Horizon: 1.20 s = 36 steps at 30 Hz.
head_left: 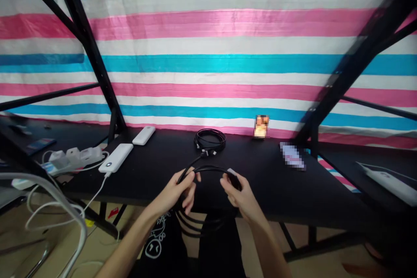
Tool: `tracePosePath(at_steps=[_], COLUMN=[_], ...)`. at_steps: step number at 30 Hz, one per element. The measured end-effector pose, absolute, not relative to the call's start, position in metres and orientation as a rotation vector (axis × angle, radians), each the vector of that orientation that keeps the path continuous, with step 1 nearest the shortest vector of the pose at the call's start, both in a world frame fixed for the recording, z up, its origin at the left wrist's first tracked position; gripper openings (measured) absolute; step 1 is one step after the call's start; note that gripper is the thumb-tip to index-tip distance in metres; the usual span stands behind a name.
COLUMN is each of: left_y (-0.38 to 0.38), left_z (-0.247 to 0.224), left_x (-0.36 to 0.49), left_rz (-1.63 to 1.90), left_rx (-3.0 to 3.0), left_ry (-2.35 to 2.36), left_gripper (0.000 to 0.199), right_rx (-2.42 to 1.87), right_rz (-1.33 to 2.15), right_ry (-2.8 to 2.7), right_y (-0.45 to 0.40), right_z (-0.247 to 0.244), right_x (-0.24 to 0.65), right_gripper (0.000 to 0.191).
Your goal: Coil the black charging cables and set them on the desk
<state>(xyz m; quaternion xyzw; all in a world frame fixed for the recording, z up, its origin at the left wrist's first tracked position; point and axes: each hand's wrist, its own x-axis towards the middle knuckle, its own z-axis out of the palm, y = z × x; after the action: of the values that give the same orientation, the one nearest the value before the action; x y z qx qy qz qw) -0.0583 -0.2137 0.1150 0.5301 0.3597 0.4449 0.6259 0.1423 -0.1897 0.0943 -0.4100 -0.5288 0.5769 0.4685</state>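
Note:
A black cable [210, 167] hangs in loose loops between my two hands, just over the front edge of the black table. My left hand [184, 189] is closed around the left side of the loops. On the right side, my right hand [239, 191] grips the same loops, with a small pale piece, perhaps a tag or plug, showing near its fingers. One end of the cable reaches forward from my left hand to a plug lying on the table. Behind it lies a second black cable [211, 140], wound into a coil.
White power banks [116, 157] lie on the table's left, one with a white cord plugged in. Further left is a power strip [58, 166] with several chargers. Two blurred-out items are at the back right. Black metal posts [97, 65] flank the striped sheet [208, 43].

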Motion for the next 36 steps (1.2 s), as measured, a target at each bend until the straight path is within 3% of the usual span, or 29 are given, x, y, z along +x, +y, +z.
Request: tracePosePath(at_steps=[5, 15, 19, 24, 29, 33, 36], left_y=[-0.19, -0.187, -0.202, -0.216, -0.226, -0.235, -0.241], left_z=[0.115, 0.099, 0.097, 0.096, 0.096, 0.095, 0.097], left_x=[-0.057, -0.062, -0.059, -0.056, -0.059, -0.06, -0.059], left_rz=[1.233, 1.138, 1.135, 1.173, 1.416, 1.529, 1.586], left_rx=[1.277, 1.094, 1.067, 1.112, 0.877, 0.709, 0.588], left_ry=[1.049, 1.048, 0.956, 0.983, 1.023, 0.969, 0.942], left_gripper=[0.035, 0.05, 0.052, 0.053, 0.051, 0.054, 0.052], right_rx=[-0.929, -0.783, -0.908, -0.916, -0.883, -0.923, -0.944], right_rz=[1.454, 1.575, 1.567, 1.461, 1.466, 1.385, 1.369], right_ry=[-1.226, -1.274, -1.175, -1.165, -1.353, -1.398, -1.498], right_y=[-0.165, -0.172, -0.18, -0.189, -0.204, -0.21, -0.212], right_z=[0.078, 0.074, 0.076, 0.083, 0.087, 0.086, 0.086], right_x=[0.157, 0.172, 0.151, 0.143, 0.152, 0.152, 0.153], right_gripper=[0.038, 0.053, 0.034, 0.031, 0.054, 0.033, 0.031])
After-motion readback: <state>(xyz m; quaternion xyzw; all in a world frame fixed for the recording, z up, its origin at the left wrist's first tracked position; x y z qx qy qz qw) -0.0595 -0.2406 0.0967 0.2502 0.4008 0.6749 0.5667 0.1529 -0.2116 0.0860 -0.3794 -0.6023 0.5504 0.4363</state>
